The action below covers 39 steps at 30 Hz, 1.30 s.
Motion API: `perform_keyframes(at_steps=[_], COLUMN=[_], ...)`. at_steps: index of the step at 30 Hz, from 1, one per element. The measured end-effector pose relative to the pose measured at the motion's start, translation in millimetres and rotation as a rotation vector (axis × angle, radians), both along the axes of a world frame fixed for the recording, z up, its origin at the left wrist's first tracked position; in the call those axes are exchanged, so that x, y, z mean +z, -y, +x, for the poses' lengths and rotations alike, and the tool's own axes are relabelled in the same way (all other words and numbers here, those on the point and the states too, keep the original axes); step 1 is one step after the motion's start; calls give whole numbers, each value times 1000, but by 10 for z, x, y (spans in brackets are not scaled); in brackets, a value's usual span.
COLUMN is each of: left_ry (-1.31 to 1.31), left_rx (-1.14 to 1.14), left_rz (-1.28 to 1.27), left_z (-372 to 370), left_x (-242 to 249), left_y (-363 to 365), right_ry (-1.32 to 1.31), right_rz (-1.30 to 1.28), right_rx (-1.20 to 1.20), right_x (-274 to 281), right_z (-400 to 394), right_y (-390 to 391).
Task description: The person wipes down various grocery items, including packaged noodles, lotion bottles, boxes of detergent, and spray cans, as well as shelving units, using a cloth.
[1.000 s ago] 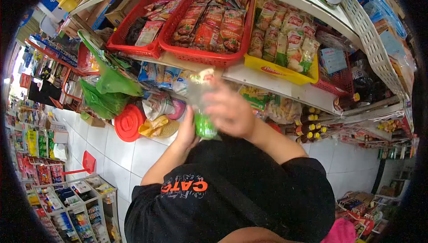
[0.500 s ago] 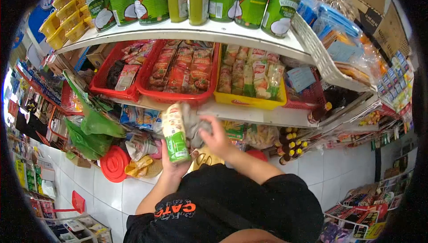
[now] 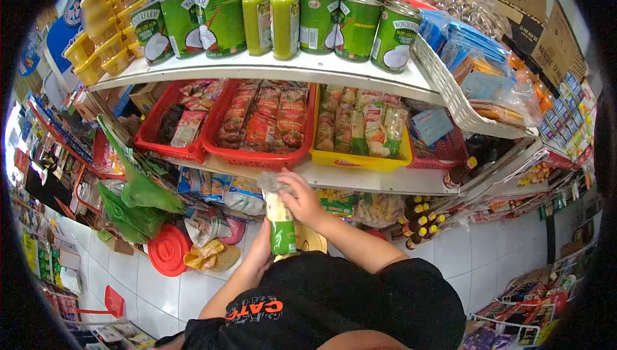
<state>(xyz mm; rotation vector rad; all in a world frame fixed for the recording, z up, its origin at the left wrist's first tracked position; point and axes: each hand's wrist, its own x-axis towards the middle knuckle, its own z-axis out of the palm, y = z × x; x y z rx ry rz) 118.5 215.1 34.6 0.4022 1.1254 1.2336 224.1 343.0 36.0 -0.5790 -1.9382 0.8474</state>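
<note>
I have the green-and-cream packet (image 3: 281, 234) upright in front of me, lower than the yellow basket (image 3: 362, 161) and to its left, nearer my body. My left hand (image 3: 259, 247) closes along the packet's side, low down, with its fingers mostly hidden behind. My right hand (image 3: 301, 201) bends its fingers over what looks like a grey cloth (image 3: 270, 182), bunched at the packet's upper end; the view is small there, so I can't tell whether I pinch the cloth or only press it flat.

As I judge it, the left hold matters most: firm enough that the packet doesn't twist under the cloth, yet soft enough not to crease the wrapper. The right hand wants light, even pressure along the surface, with no loose fold catching the top edge. Working here, below the yellow basket's front rim, gives my knuckles room from the shelf edge (image 3: 360, 178).
</note>
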Motion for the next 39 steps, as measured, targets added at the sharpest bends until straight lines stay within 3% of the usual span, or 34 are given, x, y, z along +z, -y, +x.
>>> perform_keyframes(at_steps=[1, 2, 5, 7, 9, 12, 13, 15, 17, 19, 22, 24, 27, 28, 33, 36, 39], left_ry=[-96, 13, 213, 411, 410, 439, 342, 238, 212, 218, 120, 189, -380, -639, -804, -824, -1157], left_rx=[12, 83, 62, 8, 133, 59, 197, 268, 334, 412, 419, 386, 312, 374, 676, 491, 319], left_rz=[43, 161, 206, 314, 293, 336, 295, 361, 352, 322, 295, 355, 558, 485, 498, 480, 494], left_z=[-7, -15, -107, -164, -160, -212, -176, -122, -82, -244, -254, -220, -303, -307, -519, -471, -255], left_x=[-63, -168, -61, -189, -469, -406, -316, -172, -67, -199, -181, -275, -473, -247, 17, -28, -224], left_y=[12, -6, 43, 36, 42, 72, 58, 68, 89, 24, 110, 115, 72, 121, 132, 170, 209], right_ry=[-59, -79, -164, -7, -155, 106, 177, 152, -36, -29, 155, 108, 43, 26, -133, -184, -80], right_rz=[-74, -150, -538, -353, -844, -348, -216, -224, -307, -519, -766, -742, -773, -780, -889, -880, -918], right_rx=[-56, -96, 52, 276, 469, 534, 480, 299, 251, 266, 456, 455, 510, 529, 476, 358, 344], right_x=[-26, -19, -99, -248, -87, -224, -131, -71, 144, -302, -282, -163, -145, -170, -290, -132, -101], right_z=[11, 40, 53, -10, -46, -28, -28, 28, 89, 67, 7, -53, -79, -70, 16, -5, -16], right_y=[-19, 1, 82, 204, 487, 191, 210, 333, 479, 375, 478, 647, 647, 618, 497, 453, 435])
